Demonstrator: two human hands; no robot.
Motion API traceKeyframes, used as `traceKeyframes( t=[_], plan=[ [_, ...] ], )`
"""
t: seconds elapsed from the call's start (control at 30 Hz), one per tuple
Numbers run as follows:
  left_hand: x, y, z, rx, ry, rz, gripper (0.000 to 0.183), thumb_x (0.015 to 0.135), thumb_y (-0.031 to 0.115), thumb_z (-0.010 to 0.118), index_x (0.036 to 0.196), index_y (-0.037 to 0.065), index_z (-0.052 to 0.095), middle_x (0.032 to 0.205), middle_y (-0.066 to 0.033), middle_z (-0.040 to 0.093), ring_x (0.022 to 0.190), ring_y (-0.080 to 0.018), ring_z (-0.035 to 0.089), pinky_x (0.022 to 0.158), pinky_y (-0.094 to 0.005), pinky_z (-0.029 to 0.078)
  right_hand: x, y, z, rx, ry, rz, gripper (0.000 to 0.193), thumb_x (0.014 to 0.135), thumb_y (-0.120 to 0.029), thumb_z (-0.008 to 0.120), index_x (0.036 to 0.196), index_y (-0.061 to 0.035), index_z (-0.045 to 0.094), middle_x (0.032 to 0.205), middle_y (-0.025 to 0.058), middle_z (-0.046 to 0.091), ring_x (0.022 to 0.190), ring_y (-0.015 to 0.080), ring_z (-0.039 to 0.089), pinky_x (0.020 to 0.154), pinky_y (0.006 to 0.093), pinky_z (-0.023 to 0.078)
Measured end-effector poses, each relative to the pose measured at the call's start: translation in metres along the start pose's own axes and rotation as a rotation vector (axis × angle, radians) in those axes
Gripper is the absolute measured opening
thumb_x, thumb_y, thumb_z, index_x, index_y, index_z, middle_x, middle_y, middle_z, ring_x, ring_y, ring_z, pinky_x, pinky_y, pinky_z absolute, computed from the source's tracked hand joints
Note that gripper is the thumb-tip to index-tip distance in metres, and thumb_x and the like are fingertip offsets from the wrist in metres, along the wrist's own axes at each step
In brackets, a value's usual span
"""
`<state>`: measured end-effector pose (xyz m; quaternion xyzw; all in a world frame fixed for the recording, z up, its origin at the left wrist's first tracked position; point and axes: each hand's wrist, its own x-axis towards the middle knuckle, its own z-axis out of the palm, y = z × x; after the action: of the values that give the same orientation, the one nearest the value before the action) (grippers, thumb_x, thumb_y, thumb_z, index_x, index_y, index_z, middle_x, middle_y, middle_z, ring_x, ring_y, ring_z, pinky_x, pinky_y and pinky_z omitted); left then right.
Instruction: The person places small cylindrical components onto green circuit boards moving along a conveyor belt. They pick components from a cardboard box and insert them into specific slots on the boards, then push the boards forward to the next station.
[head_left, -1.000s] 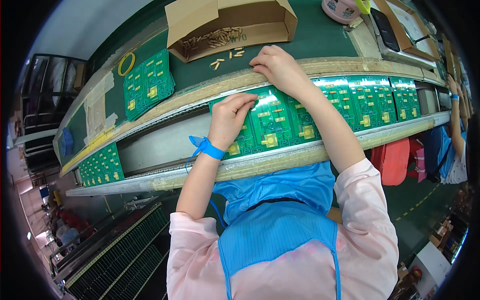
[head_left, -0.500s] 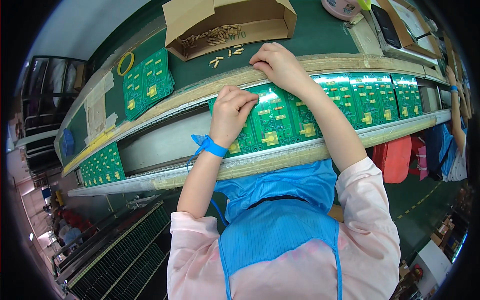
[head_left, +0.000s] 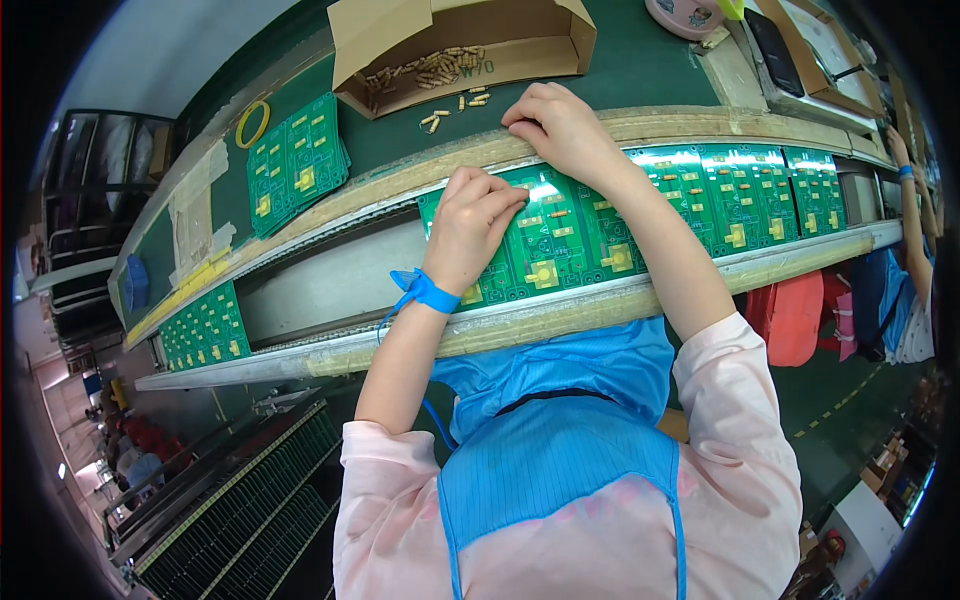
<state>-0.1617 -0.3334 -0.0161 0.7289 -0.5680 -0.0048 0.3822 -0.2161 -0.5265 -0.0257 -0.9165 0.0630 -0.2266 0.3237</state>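
PCBs (head_left: 543,240) are set in a row under & to R of L hand (head_left: 468,228), its fingertips drawn tog. over one board's far half. R hand (head_left: 560,130) is held apart, fingers curled nr wooden rail (head_left: 690,124); grip can't be told.

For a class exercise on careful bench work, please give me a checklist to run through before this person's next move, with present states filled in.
1. Blue band around the left wrist: ok.
2. Left hand over a flat green circuit board: ok.
3. A part between the left fingertips: cannot tell; too small to make out.
4. Right hand holding a part: cannot tell; its curled fingers, near the pale wooden rail, hide any grip.
5. All small tan cylindrical components inside the open brown cardboard box: not ok; several lie outside on the dark green tabletop.
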Motion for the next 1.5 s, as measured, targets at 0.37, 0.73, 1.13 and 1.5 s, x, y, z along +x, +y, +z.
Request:
traceKeyframes(
  t=[0.37,0.73,1.13,1.5],
  plan=[
    [0.0,-0.004,0.002,-0.067,0.016,-0.08,0.017,0.075,0.001,0.073,0.092,0.005,0.075,0.084,-0.0073,0.067,0.085,-0.0249,0.059,0.075,-0.0341,0.049,0.0,0.001,0.0,-0.019,0.011,-0.02,0.01,0.083,-0.01,0.069,0.09,-0.0043,0.071,0.09,0.0082,0.064,0.093,0.0274,0.061,0.083,0.0377,0.049],
    [0.001,-0.001,0.005,-0.047,-0.087,-0.037,0.019,0.078,0.004,0.072,0.096,0.007,0.075,0.088,-0.0059,0.063,0.088,-0.0245,0.056,0.078,-0.0348,0.047,0.0,0.001,0.0,-0.02,0.012,-0.017,0.011,0.083,-0.011,0.069,0.091,-0.0043,0.071,0.092,0.0083,0.064,0.094,0.0275,0.06,0.083,0.0376,0.049],
    [-0.003,-0.005,0.006,-0.084,-0.082,-0.04,0.017,0.077,0.0,0.069,0.092,0.006,0.073,0.091,-0.0073,0.063,0.093,-0.0268,0.058,0.081,-0.0373,0.048,-0.002,-0.001,0.004,-0.094,0.056,-0.03,0.012,0.087,-0.007,0.063,0.096,-0.0031,0.07,0.093,0.0109,0.062,0.095,0.0298,0.059,0.083,0.0385,0.049],
    [0.008,-0.013,-0.028,-0.025,-0.073,-0.024,0.022,0.084,0.004,0.063,0.105,0.004,0.068,0.097,-0.0114,0.064,0.097,-0.0312,0.057,0.087,-0.0395,0.046,-0.005,-0.034,-0.018,0.273,-0.025,0.158,0.011,0.09,-0.003,0.058,0.098,0.0004,0.066,0.091,0.0108,0.062,0.083,0.0238,0.065,0.075,0.0334,0.052]
  ],
)
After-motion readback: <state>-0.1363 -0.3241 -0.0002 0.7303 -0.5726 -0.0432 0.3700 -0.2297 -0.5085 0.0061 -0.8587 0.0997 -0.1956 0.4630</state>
